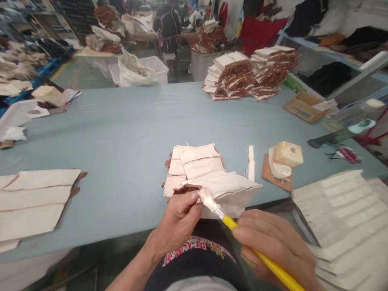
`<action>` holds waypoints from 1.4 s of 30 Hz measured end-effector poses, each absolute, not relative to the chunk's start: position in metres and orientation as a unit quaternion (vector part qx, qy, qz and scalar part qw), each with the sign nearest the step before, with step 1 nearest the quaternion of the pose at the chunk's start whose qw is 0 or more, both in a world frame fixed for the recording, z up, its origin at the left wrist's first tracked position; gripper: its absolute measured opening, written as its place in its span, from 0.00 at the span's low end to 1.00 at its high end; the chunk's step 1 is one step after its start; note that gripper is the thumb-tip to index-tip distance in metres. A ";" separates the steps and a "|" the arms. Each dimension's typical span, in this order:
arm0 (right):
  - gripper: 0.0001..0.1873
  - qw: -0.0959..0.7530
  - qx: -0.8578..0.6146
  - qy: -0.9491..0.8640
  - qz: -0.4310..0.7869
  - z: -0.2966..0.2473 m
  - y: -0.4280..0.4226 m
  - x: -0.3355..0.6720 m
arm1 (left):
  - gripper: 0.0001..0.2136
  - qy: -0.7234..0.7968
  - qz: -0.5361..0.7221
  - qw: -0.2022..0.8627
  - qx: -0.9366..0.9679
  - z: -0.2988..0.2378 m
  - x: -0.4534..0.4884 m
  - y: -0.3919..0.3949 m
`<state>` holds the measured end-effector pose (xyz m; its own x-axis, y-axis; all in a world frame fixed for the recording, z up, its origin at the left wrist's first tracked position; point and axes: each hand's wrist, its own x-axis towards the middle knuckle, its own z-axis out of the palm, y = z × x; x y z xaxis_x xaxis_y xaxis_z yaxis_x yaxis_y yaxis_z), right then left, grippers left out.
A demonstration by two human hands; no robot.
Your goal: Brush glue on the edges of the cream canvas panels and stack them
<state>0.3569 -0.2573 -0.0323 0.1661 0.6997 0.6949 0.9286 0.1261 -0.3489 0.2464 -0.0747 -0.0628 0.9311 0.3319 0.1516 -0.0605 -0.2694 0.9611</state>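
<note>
My right hand (274, 244) is closed round a yellow-handled brush (242, 232) at the table's near edge. Its white bristles touch the edge of a cream fabric piece (226, 190) with brown trim. My left hand (177, 220) pinches that same piece at its near left edge, thumb beside the bristles. The piece lies on top of a small stack of similar cream pieces (194, 165) spread on the grey-blue table (121, 133).
A cream block on a brown scrap (283, 161) and a white strip (251, 161) lie right of the stack. Laid-out cream pieces (33, 202) sit at left, ridged white sheets (345, 218) at right. Tall piles of pieces (248, 74) and a cardboard box (303, 107) stand far right.
</note>
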 end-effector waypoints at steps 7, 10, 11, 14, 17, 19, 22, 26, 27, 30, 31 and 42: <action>0.10 0.723 -0.629 -0.285 -0.034 -0.055 -0.241 0.347 | 0.14 0.079 0.179 0.594 0.780 -0.068 0.251 -0.078; 0.12 0.804 -0.579 -0.134 -0.002 -0.045 -0.233 0.353 | 0.15 0.075 0.193 0.574 0.793 -0.073 0.253 -0.080; 0.13 0.810 -0.575 -0.116 0.001 -0.041 -0.231 0.355 | 0.15 0.076 0.196 0.569 0.795 -0.075 0.253 -0.081; 0.14 0.807 -0.584 -0.090 0.020 -0.036 -0.231 0.356 | 0.15 0.071 0.200 0.559 0.802 -0.078 0.251 -0.083; 0.15 0.792 -0.604 -0.081 0.041 -0.039 -0.232 0.351 | 0.13 0.055 0.203 0.549 0.809 -0.079 0.248 -0.084; 0.16 0.776 -0.621 -0.082 0.069 -0.043 -0.233 0.347 | 0.12 0.049 0.207 0.546 0.810 -0.079 0.246 -0.085; 0.16 0.766 -0.630 -0.091 0.091 -0.046 -0.234 0.344 | 0.13 0.049 0.205 0.555 0.804 -0.078 0.246 -0.085; 0.15 0.764 -0.634 -0.112 0.036 -0.044 -0.234 0.348 | 0.13 0.068 0.185 0.582 0.789 -0.072 0.250 -0.085; 0.15 0.759 -0.638 -0.121 0.041 -0.043 -0.233 0.349 | 0.13 0.072 0.183 0.591 0.783 -0.071 0.251 -0.084; 0.16 0.751 -0.636 -0.160 0.076 -0.037 -0.233 0.351 | 0.13 0.091 0.172 0.628 0.753 -0.066 0.254 -0.077; 0.17 0.753 -0.630 -0.173 0.076 -0.034 -0.233 0.352 | 0.13 0.102 0.162 0.643 0.741 -0.064 0.254 -0.074; 0.10 0.566 -0.692 -0.424 -0.143 -0.046 -0.221 0.361 | 0.15 0.110 0.029 0.798 0.592 -0.061 0.246 -0.063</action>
